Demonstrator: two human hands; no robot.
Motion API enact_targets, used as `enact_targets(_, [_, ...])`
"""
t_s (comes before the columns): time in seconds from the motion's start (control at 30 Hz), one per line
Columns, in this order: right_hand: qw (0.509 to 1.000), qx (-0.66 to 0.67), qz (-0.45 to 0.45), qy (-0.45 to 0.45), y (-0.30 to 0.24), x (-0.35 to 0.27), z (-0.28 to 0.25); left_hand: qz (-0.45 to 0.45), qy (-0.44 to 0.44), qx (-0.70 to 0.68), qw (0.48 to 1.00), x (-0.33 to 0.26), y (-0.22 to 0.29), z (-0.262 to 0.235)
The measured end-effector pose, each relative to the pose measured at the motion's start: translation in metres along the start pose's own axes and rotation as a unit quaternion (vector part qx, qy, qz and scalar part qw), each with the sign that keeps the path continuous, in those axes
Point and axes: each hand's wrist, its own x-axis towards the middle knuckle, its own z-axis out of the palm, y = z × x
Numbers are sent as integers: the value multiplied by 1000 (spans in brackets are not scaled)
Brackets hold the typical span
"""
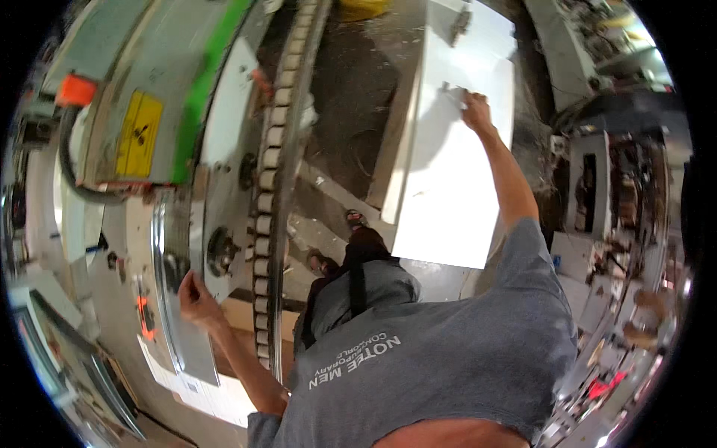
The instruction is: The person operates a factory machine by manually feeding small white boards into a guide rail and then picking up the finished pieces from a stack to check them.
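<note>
My right arm stretches out over a long white panel. At its far half, my right hand is closed, its fingertips beside a small grey shape whose kind I cannot make out. Low on the left, my left hand is held over the metal ledge of the machine, fingers curled together. Whatever they pinch, if anything, is too small to tell. A dark rounded knob-like part lies just beyond those fingertips.
A machine housing with a green stripe and a yellow warning label stands at the left. Between it and the panel runs a track of white rollers. An orange-handled tool lies left of my left hand. Cluttered shelves line the right.
</note>
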Motion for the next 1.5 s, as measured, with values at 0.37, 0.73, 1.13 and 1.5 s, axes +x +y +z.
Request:
enact_targets(0.37, [883, 377, -267, -76, -265, -131, -113, -57, 40, -19, 997, -29, 24, -29])
enact_targets(0.73, [588, 303, -744, -90, -633, -276, -128, -139, 148, -23, 979, -68, -23, -111])
enact_targets(1.13, [639, 527, -468, -310, -630, -348, -103, -97, 152, 6, 984, -44, -85, -137])
enact_targets(1.5, [658, 542, -417, -316, -654, -365, -93, -20, 136, 84, 987, -15, -115, -123])
